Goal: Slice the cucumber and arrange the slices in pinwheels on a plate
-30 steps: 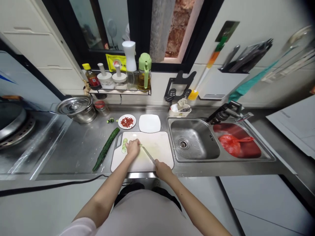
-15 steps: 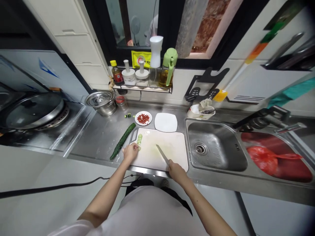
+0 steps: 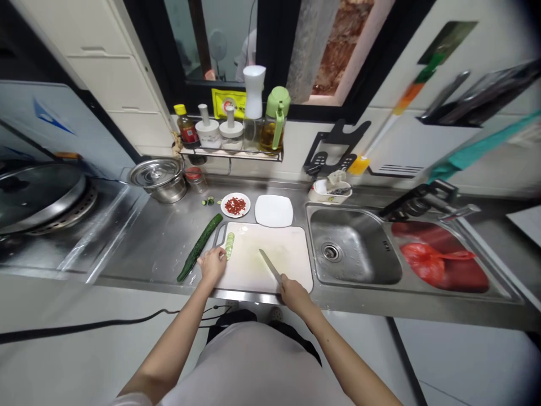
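Note:
A row of pale green cucumber slices point(image 3: 230, 242) lies along the left side of the white cutting board point(image 3: 247, 276). My left hand point(image 3: 212, 265) is at the near end of that row, its thumb and fingertips pinched on the end slices. My right hand point(image 3: 295, 293) is wrapped round the handle of a kitchen knife point(image 3: 269, 265). The blade points away and to the left, low over the board's middle. A whole dark green cucumber point(image 3: 200, 247) lies on the steel counter, left of the board.
Behind the board are a plate of chopped red pieces point(image 3: 235, 205) and a white square plate point(image 3: 274, 211). Cucumber scraps point(image 3: 208, 201) lie nearby. A sink point(image 3: 355, 248) is at right, with a red bag point(image 3: 422, 264) beyond it. A lidded pot point(image 3: 163, 180) stands at left.
The view has turned slightly right, so everything appears farther left. My left fingers have brought the near slice closer to the row. My right hand keeps the knife in about the same place.

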The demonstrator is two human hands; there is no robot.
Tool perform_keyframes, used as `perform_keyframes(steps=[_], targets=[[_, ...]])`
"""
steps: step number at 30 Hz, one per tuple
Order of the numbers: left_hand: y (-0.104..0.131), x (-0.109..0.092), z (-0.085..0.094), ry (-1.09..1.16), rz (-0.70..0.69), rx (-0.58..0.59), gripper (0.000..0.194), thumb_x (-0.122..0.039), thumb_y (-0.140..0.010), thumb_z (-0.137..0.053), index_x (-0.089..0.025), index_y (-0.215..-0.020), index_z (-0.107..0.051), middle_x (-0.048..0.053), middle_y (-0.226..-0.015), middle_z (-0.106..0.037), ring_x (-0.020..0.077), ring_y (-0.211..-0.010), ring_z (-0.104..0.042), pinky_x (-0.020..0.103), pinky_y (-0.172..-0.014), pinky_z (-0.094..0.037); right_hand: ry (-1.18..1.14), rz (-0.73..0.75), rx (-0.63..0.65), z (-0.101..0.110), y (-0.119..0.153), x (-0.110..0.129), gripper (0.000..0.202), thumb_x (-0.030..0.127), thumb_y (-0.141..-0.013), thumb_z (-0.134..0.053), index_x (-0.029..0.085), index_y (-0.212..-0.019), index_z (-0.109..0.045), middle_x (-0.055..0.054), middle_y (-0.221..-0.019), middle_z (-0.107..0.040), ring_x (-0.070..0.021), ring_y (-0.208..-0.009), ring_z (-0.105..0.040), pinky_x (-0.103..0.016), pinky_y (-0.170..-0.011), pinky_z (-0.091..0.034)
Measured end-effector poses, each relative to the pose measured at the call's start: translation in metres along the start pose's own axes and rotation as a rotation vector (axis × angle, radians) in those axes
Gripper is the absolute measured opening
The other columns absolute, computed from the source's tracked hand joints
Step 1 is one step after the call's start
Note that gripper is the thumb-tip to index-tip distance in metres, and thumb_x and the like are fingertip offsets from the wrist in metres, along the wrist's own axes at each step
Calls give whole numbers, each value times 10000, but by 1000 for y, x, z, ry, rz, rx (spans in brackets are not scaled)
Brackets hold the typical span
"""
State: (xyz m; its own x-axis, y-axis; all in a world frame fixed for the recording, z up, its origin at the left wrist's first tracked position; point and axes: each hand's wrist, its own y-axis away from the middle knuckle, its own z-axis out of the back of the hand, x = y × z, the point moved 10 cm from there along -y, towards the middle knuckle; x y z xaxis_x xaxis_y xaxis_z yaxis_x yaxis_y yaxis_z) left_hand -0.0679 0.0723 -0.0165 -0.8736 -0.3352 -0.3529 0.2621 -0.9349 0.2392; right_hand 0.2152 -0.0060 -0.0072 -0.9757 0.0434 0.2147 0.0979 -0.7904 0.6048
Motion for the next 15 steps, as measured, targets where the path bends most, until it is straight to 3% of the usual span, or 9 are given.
perform_keyframes(steps=[5, 11, 15], targets=[[4, -4, -1, 38, -12, -45, 203, -321, -843, -545, -265, -992, -672, 61, -1151, -669, 275, -1066, -547, 393, -863, -340, -156, -22, -150, 5, 0, -19, 198, 245, -965, -361, 161, -1077, -500, -105, -928, -682, -199, -843, -620, -258, -650, -306], [8, -10, -3, 76, -43, -65, 208, -356, -847, -532, -268, -972, -674, 53, -1120, -673, 273, -1025, -571, 413, -857, -353, -293, -197, -353, 33, -10, -77, 265, 332, -992, -321, 168, -1033, -524, -66, -857, -667, -173, -805, -597, -225, -615, -294], [10, -16, -3, 92, -55, -68, 204, -342, -838, -537, -263, -958, -682, 54, -1111, -675, 271, -1021, -575, 403, -857, -360, -337, -192, -357, 39, -21, -81, 244, 318, -975, -366, 164, -1007, -552, -41, -793, -649, -158, -745, -578, -216, -592, -286]])
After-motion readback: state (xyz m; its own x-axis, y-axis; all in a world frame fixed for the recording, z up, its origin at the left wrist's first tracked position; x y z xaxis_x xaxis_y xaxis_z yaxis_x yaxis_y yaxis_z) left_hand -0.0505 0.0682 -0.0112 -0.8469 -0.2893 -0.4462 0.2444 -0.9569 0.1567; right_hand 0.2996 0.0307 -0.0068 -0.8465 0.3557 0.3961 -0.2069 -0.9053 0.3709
